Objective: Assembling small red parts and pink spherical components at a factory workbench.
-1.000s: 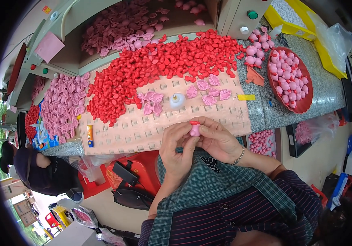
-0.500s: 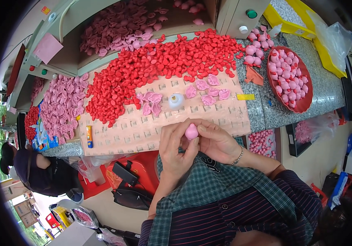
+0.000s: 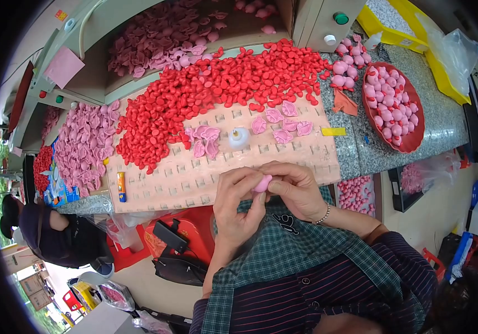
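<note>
Close to the work board's near edge, a small rounded pink plastic piece (image 3: 262,183) is pinched between both my hands. My left hand (image 3: 236,201) closes on it from the left with thumb and fingers. From the other side my right hand (image 3: 295,192), with a bracelet at the wrist, grips it too; the fingers cover part of it. Beyond them on the board (image 3: 239,167) stands a small translucent bottle (image 3: 239,138) with a narrow tip. Thin pink shell pieces (image 3: 283,135) lie to its right, and a few more (image 3: 204,140) to its left.
A big heap of red parts (image 3: 216,78) fills the board's far side. Pink parts (image 3: 86,145) pile up at left. A red bowl (image 3: 417,136) holds pink-and-red figures at right. A glue stick (image 3: 121,186) lies front left. Another person (image 3: 55,234) sits at far left.
The pink piece has tilted and turned between my fingers, its narrow end now pointing more sideways. My right fingers have shifted over it, and both hands remain near the same place.
</note>
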`<state>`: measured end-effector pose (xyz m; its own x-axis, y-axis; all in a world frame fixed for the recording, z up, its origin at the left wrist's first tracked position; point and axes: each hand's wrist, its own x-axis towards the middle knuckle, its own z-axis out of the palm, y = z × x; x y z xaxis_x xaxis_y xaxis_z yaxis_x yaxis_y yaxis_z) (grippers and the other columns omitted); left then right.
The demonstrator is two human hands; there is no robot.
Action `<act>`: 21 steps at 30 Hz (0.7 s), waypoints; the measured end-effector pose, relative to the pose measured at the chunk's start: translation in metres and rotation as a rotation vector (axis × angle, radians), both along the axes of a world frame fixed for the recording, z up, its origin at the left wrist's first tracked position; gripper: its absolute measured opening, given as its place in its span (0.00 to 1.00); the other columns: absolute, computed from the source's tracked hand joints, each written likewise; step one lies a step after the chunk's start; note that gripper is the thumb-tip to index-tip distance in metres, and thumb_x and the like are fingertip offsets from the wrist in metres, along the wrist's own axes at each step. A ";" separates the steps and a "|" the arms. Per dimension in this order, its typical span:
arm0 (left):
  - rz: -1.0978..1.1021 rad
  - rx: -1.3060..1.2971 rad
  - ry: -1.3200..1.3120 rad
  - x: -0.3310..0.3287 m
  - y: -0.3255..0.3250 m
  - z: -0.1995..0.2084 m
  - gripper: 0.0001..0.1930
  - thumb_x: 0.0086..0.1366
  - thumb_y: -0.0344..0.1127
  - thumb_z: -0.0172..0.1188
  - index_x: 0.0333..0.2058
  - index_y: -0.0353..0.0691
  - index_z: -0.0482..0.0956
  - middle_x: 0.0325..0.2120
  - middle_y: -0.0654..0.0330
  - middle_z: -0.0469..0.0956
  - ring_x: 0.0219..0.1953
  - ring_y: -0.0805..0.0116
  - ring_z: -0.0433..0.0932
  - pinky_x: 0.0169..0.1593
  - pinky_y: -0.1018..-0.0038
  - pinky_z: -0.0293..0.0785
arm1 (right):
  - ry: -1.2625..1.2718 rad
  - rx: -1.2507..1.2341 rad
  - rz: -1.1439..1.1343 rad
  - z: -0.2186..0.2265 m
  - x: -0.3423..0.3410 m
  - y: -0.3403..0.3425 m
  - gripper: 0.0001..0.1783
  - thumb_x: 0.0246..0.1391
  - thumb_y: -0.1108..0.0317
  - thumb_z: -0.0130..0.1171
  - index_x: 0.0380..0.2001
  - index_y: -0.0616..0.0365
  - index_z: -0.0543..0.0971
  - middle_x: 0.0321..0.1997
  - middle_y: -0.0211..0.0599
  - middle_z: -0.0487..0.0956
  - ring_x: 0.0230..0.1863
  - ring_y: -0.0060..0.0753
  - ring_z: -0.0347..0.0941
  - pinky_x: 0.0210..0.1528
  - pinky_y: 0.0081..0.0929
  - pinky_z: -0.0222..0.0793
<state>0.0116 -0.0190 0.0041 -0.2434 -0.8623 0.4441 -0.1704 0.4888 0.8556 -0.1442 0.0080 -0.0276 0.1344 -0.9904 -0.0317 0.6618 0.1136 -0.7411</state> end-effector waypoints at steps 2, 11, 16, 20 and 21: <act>-0.004 0.016 0.007 -0.001 0.000 0.000 0.19 0.50 0.19 0.67 0.43 0.34 0.79 0.40 0.50 0.79 0.45 0.55 0.77 0.47 0.67 0.76 | 0.015 -0.064 -0.088 -0.001 0.001 0.000 0.14 0.58 0.80 0.57 0.48 0.63 0.79 0.50 0.43 0.78 0.42 0.27 0.78 0.40 0.22 0.76; 0.048 0.016 0.088 0.000 0.000 -0.013 0.20 0.48 0.25 0.72 0.42 0.34 0.80 0.38 0.52 0.81 0.42 0.57 0.79 0.46 0.69 0.75 | 0.002 -0.090 -0.115 -0.005 0.002 0.002 0.12 0.55 0.80 0.58 0.43 0.59 0.81 0.54 0.47 0.75 0.54 0.36 0.73 0.57 0.33 0.71; 0.063 -0.010 0.044 -0.001 -0.001 -0.008 0.18 0.48 0.27 0.73 0.39 0.35 0.81 0.37 0.52 0.81 0.41 0.57 0.79 0.44 0.70 0.75 | -0.096 -0.059 -0.099 -0.006 0.005 0.001 0.11 0.56 0.79 0.59 0.42 0.57 0.80 0.55 0.47 0.73 0.55 0.37 0.72 0.57 0.35 0.71; 0.090 -0.026 0.034 -0.001 -0.001 -0.007 0.18 0.47 0.27 0.73 0.39 0.35 0.81 0.37 0.53 0.81 0.40 0.57 0.79 0.43 0.70 0.76 | -0.106 -0.056 -0.079 -0.004 0.003 -0.002 0.12 0.56 0.83 0.56 0.42 0.61 0.79 0.55 0.45 0.73 0.53 0.34 0.75 0.51 0.30 0.79; 0.091 -0.026 0.035 -0.001 -0.002 -0.006 0.18 0.47 0.27 0.73 0.39 0.35 0.81 0.37 0.53 0.81 0.40 0.57 0.79 0.43 0.70 0.76 | -0.106 -0.057 -0.078 -0.004 0.003 -0.004 0.12 0.56 0.83 0.56 0.42 0.61 0.79 0.55 0.45 0.73 0.53 0.34 0.75 0.51 0.30 0.79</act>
